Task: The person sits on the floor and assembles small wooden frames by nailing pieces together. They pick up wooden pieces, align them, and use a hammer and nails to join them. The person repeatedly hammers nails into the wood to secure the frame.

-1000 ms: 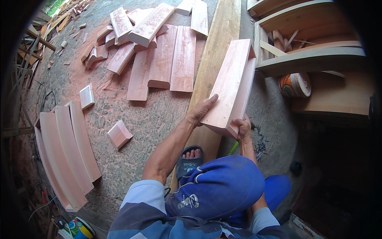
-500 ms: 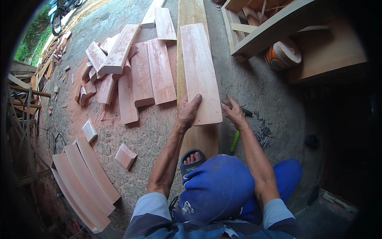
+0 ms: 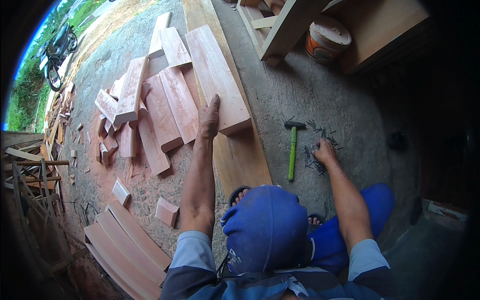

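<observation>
A long pale wooden piece (image 3: 220, 82) over a plank (image 3: 240, 157); dark nails (image 3: 311, 162) loose on the floor (image 3: 350, 95).
The piece is pinkish and straight-edged, its broad, flat face up and a thick end turned this way, slanting leftward at the far end. The thin nails sprawl in a messy cluster off to the right, pointing every which way.

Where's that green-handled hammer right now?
In the head view, the hammer lies on the floor right of centre, between the long plank and the scattered nails by the right hand.
</observation>
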The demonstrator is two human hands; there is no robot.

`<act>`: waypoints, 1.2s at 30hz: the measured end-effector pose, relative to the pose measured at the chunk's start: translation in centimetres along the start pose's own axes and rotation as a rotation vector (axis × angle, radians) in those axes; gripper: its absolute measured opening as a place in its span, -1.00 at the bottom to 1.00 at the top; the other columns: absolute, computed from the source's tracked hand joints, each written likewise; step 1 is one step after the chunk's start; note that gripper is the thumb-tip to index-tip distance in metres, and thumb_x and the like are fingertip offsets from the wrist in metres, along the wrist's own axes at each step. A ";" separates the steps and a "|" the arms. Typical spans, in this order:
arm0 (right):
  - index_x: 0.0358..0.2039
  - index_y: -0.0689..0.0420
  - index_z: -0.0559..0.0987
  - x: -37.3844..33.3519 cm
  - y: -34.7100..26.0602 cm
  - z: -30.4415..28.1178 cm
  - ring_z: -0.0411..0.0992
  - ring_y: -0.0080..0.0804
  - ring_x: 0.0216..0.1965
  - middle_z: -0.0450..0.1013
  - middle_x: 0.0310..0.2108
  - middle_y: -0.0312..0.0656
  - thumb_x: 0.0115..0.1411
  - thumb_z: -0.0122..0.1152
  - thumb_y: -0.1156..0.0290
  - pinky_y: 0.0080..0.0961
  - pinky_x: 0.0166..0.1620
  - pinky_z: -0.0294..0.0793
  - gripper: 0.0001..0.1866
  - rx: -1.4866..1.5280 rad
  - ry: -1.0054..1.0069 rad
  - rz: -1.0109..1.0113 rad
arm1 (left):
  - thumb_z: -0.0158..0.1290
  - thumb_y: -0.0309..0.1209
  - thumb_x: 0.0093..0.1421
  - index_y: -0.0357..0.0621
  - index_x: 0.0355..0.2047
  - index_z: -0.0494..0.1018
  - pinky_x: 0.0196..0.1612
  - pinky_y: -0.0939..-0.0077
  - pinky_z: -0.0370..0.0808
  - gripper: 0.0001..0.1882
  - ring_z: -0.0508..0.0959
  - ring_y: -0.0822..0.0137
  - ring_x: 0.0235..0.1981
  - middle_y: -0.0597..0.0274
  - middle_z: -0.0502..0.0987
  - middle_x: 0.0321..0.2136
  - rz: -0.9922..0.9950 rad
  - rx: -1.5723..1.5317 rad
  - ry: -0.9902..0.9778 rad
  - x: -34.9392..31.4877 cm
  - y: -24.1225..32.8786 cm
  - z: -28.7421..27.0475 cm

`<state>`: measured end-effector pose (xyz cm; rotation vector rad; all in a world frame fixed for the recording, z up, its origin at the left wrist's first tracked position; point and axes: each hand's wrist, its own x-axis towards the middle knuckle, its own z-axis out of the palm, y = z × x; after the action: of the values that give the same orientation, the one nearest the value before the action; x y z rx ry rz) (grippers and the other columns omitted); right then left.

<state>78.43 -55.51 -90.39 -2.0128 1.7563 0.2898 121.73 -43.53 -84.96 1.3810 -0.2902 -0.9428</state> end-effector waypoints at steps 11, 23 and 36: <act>-0.16 0.14 0.65 1.4 4.1 2.5 0.56 -0.21 -0.19 0.60 -0.26 -0.14 0.25 0.26 0.33 -0.21 -0.15 0.51 -0.79 0.461 -0.047 0.122 | 0.04 -0.32 0.41 -0.35 0.15 0.40 0.04 0.31 0.47 -0.59 0.51 0.21 0.00 0.02 0.52 -0.01 0.563 0.526 0.547 -7.8 -0.2 0.6; -0.18 0.06 0.53 -1.1 -5.5 -3.7 0.52 -0.55 -0.43 0.54 -0.41 -0.34 0.33 0.27 0.40 -0.54 -0.35 0.60 -0.89 1.584 -0.517 -0.005 | 0.15 -0.44 0.37 -0.25 -0.05 0.58 -0.07 0.56 0.53 -0.80 0.59 0.50 -0.18 0.32 0.65 -0.25 0.293 0.482 -0.283 -14.1 -7.1 9.0; -0.18 0.01 0.54 -8.2 -18.9 -2.8 0.46 -0.64 -0.40 0.48 -0.37 -0.43 0.38 0.22 0.16 -0.59 -0.33 0.49 -0.79 1.494 -0.621 -0.260 | 0.14 -0.44 0.39 -0.26 -0.12 0.63 -0.14 0.60 0.52 -0.84 0.58 0.51 -0.23 0.33 0.65 -0.27 0.434 0.196 0.058 -13.6 -1.9 8.6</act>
<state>95.19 -47.87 -80.62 -0.8345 0.7594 -0.3748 106.74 -39.75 -80.17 1.4428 -0.6240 -0.5234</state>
